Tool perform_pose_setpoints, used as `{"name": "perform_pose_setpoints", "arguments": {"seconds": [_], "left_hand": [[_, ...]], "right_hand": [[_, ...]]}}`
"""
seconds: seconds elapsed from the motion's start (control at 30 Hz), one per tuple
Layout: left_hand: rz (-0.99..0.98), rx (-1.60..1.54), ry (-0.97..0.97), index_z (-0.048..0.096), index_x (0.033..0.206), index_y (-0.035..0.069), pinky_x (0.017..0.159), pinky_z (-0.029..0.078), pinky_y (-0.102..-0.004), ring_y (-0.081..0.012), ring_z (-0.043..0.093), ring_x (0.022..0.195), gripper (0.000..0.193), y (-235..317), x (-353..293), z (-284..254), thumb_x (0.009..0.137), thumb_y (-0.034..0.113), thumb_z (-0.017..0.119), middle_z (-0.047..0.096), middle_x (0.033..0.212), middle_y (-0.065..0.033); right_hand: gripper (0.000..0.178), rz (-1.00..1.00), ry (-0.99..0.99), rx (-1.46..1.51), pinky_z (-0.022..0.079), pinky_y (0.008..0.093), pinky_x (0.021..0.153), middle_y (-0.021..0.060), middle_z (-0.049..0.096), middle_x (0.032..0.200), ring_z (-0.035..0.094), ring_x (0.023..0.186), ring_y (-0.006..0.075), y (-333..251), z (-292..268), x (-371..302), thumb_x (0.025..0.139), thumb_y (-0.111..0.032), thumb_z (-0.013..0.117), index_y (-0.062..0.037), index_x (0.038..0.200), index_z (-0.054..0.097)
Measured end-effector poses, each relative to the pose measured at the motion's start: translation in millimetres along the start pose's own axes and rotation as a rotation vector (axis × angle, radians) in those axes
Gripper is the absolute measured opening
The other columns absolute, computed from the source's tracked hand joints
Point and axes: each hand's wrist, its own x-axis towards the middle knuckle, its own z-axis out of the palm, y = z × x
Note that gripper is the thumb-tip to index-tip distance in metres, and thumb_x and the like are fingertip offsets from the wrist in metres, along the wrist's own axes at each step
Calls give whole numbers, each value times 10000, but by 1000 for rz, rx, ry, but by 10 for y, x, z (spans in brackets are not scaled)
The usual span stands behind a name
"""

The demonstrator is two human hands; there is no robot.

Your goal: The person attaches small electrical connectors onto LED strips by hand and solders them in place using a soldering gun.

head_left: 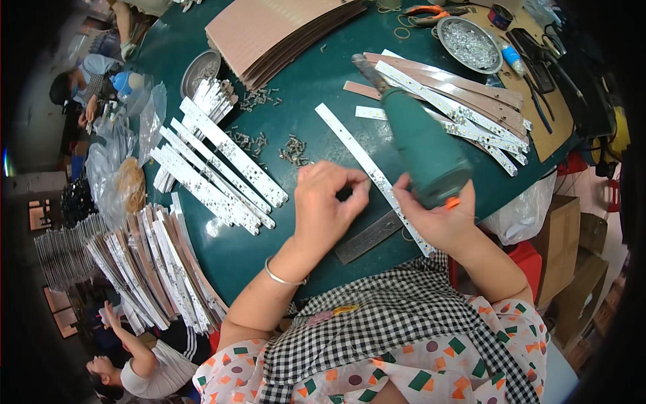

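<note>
My right hand grips the back end of a green electric screwdriver, whose dark nose points away from me over a stack of strips. The tool is slightly blurred. A white LED strip lies slantwise on the table, its near part beside my right thumb. Just left of it, my left hand is closed in a pinch, thumb and forefinger together; whatever is between the tips is too small to make out. Beyond my left knuckles sits a small pile of short metal fasteners. A dark flat bar lies near the table's front edge.
LED strips are heaped at left, with more bundles at the lower left edge. Other strips are stacked at right. Brown boards stand at the back. A metal bowl holds small clear parts. Co-workers sit at far left.
</note>
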Motion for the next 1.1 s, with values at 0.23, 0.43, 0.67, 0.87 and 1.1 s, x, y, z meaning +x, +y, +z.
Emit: {"name": "perform_pose_setpoints", "arguments": {"seconds": [0.23,0.43,0.67,0.87,1.1], "left_hand": [[-45,121,-7,719,755,113,839,321,-330,-136,557,721,74,-163,15,136,702,75,753,643,695,42],[-13,150,14,716,754,115,846,315,-349,-139,554,724,93,-148,9,121,691,68,766,635,696,40],[76,190,17,710,763,117,856,310,-369,-143,558,743,112,-160,4,116,689,60,771,644,726,39],[93,189,34,707,779,122,852,309,-370,-154,564,755,124,-209,-30,122,694,70,780,657,747,36],[117,175,49,702,776,123,842,312,-366,-157,564,754,124,-193,-21,120,698,66,779,657,753,37]], "right_hand": [[606,32,-103,-8,481,240,680,66,597,977,589,784,112,-88,-360,-223,795,138,631,50,1362,438],[723,88,-37,75,480,289,697,70,505,958,560,794,152,-175,-535,-382,723,176,637,60,1394,396],[610,166,21,108,503,268,614,129,578,1082,568,769,135,-285,-640,-461,743,143,653,59,1313,455],[506,256,-67,282,512,258,530,127,596,1035,579,708,136,-274,-738,-528,800,70,685,61,1265,487],[514,365,-196,230,516,240,501,162,580,1064,573,676,129,-159,-849,-609,819,29,696,54,1280,468]]}}
